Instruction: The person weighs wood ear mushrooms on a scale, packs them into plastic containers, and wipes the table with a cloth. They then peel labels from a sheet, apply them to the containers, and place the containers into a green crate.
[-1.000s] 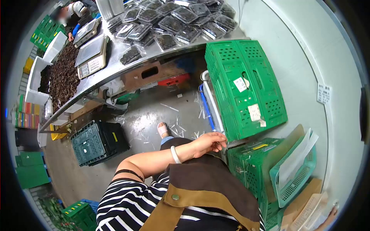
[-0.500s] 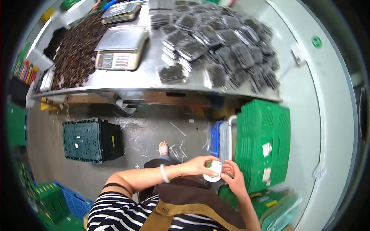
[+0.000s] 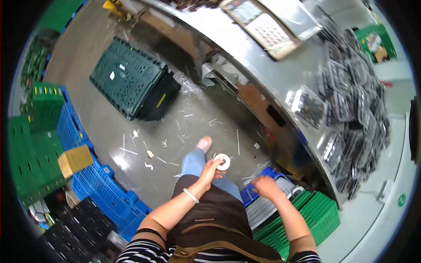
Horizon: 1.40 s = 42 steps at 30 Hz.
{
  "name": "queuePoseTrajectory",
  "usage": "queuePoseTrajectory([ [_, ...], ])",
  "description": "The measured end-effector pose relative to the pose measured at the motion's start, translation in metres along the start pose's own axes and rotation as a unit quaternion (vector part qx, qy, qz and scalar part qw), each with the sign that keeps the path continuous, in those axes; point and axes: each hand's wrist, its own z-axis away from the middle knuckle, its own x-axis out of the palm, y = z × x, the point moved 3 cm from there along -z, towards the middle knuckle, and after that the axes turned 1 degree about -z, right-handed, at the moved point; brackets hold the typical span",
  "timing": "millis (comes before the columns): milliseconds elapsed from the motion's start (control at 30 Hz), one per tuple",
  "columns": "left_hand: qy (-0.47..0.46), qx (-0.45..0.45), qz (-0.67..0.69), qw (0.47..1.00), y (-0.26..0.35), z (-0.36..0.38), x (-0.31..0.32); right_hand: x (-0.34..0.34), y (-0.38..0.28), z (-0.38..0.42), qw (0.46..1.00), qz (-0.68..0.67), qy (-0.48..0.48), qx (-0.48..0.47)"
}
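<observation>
My left hand (image 3: 209,172) is closed on a white roll of labels (image 3: 225,164), which shows its round face and dark core above my thigh. The roll hangs in front of the brown apron, clear of the table. To the right, my right hand (image 3: 266,187) is apart from the roll, its fingers bent and smeared by motion. It overlaps the blue bin (image 3: 248,196) and the grey crate (image 3: 262,215) beside the table in this view.
Clear plastic packs (image 3: 351,101) are heaped on the metal table (image 3: 280,83), near a scale (image 3: 267,28). Green crates (image 3: 322,215) stack at right. A dark green crate (image 3: 127,79) stands on the littered floor (image 3: 188,131). Blue crates (image 3: 105,184) and a cardboard box (image 3: 75,161) lie left.
The view has swung left, so the table now slants across the right side. My hands have parted: the left keeps the roll, while the right has moved away towards the bins.
</observation>
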Motion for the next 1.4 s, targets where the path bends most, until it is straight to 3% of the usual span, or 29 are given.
queuePoseTrajectory([
  [67,0.012,-0.005,0.016,1.0,-0.01,-0.012,-0.01,-0.066,-0.001,-0.023,0.958,-0.046,0.276,-0.069],
  [167,0.051,-0.031,0.009,0.998,-0.044,-0.066,-0.035,-0.141,-0.012,-0.086,0.905,-0.281,0.32,0.008],
  [267,0.121,0.046,0.022,0.991,-0.075,-0.137,-0.059,-0.18,-0.019,-0.172,0.922,-0.265,0.282,-0.024],
  [300,0.132,0.036,0.015,0.991,-0.083,-0.163,-0.068,-0.19,-0.024,-0.204,0.93,-0.251,0.266,-0.039],
  [433,0.186,0.085,0.013,0.979,-0.059,-0.218,-0.115,-0.26,-0.068,-0.333,0.878,-0.406,0.247,-0.056],
  [500,0.187,0.073,0.067,0.977,-0.022,-0.232,-0.148,-0.309,-0.091,-0.394,0.836,-0.455,0.303,-0.052],
  [567,0.159,0.009,0.163,0.974,0.034,-0.221,-0.179,-0.361,-0.106,-0.456,0.802,-0.435,0.399,-0.09],
  [667,0.205,0.059,0.257,0.943,0.041,-0.239,-0.194,-0.435,-0.109,-0.538,0.776,-0.353,0.513,-0.104],
  [700,0.175,0.0,0.258,0.95,0.044,-0.241,-0.197,-0.461,-0.113,-0.562,0.763,-0.33,0.548,-0.09],
  [767,0.161,-0.008,0.212,0.964,0.045,-0.249,-0.202,-0.519,-0.111,-0.61,0.691,-0.342,0.622,-0.135],
  [833,0.162,-0.04,0.194,0.967,0.059,-0.251,-0.208,-0.583,-0.128,-0.632,0.673,-0.113,0.727,-0.076],
  [900,0.157,-0.044,0.207,0.965,0.072,-0.255,-0.212,-0.642,-0.135,-0.66,0.672,0.0,0.739,-0.037],
  [967,0.149,-0.021,0.25,0.957,0.079,-0.258,-0.217,-0.668,-0.159,-0.67,0.724,0.05,0.686,0.045],
  [1000,0.169,-0.004,0.279,0.945,0.078,-0.261,-0.216,-0.679,-0.168,-0.675,0.746,0.072,0.657,0.084],
  [1133,0.165,-0.045,0.273,0.947,0.091,-0.259,-0.228,-0.708,-0.152,-0.707,0.67,0.134,0.721,0.117],
  [1200,0.156,-0.041,0.296,0.942,0.091,-0.261,-0.231,-0.699,-0.15,-0.709,0.675,0.153,0.714,0.109],
  [1333,0.143,-0.046,0.315,0.937,0.11,-0.256,-0.236,-0.651,-0.171,-0.672,0.649,0.205,0.733,-0.004],
  [1400,0.147,-0.055,0.309,0.938,0.108,-0.259,-0.233,-0.637,-0.156,-0.662,0.657,0.204,0.725,-0.011],
])
